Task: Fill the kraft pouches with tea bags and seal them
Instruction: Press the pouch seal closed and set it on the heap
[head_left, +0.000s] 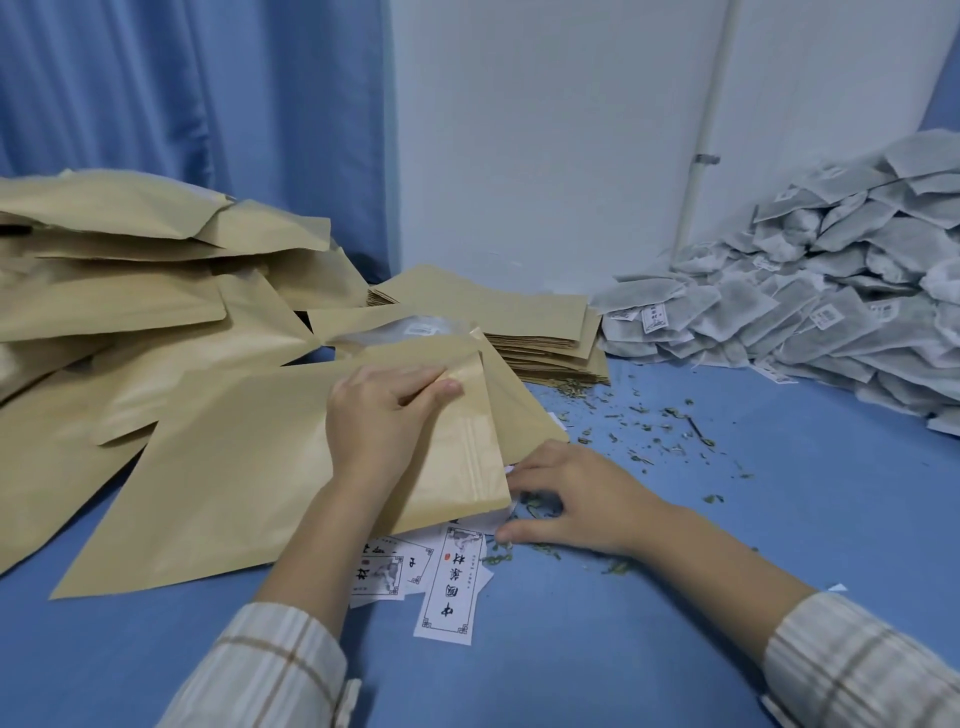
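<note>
A large kraft pouch (244, 467) lies flat on the blue table with its zip-strip mouth toward the right. My left hand (382, 415) grips the pouch's upper flap near the mouth and lifts it. Just right of the mouth, my right hand (574, 499) rests low on the table, fingers curled toward the opening over white tea bags (485, 522) that are mostly hidden under the pouch edge. I cannot tell if it holds one. A big heap of grey-white tea bags (831, 280) sits at the right rear.
Filled kraft pouches (130, 270) pile up at the left. A stack of flat pouches (530, 322) lies at the centre rear. White printed labels (449, 582) lie under the pouch's near edge. Loose tea leaves (670, 426) scatter over the blue table (623, 649).
</note>
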